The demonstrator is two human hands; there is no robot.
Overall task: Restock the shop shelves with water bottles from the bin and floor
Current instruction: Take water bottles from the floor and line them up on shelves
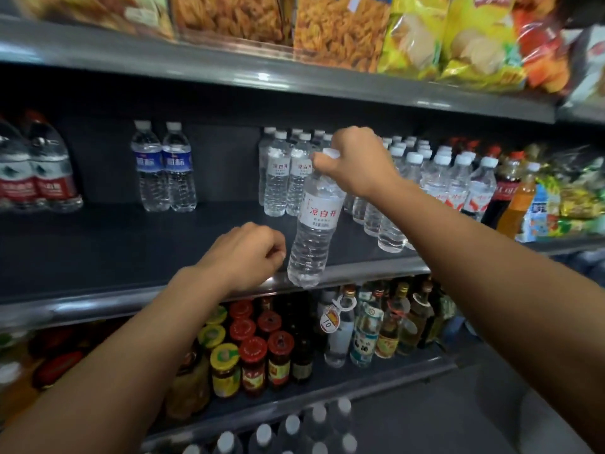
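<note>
1. Right hand [355, 162] up at the middle shelf [131, 244], fingers pinched round the white cap of a bottle [316, 224], which hangs from that grip alone.
2. The bottle: clear ribbed plastic, full of water, with a white label printed in red characters. It tilts, base swung out toward the camera, cap toward the shelf's back.
3. Its base sits in front of the shelf's grey front lip, low enough to overlap it in view; whether it touches the lip I cannot tell.
4. Left hand [245, 253] is just beside the bottle's lower half, on its left, fingers curled loosely under, holding nothing. It hovers over the shelf's front edge.
5. Behind the bottle stands a row [288, 172] of matching white-capped bottles with the same red-lettered label, upright on the dark shelf.
6. To the right, a bigger block [435, 178] of white-capped bottles runs back in files, packed tight.
7. Farther left, two blue-label bottles [163, 168] stand side by side, well apart from the row.
8. At the far left edge, red-label bottles [36, 172], larger, slightly blurred.
9. Top shelf carries crisp bags [448, 37]; below, jars [248, 352] with red and yellow lids.
10. At the bottom edge, more white caps [291, 430] poke up, blurred.
</note>
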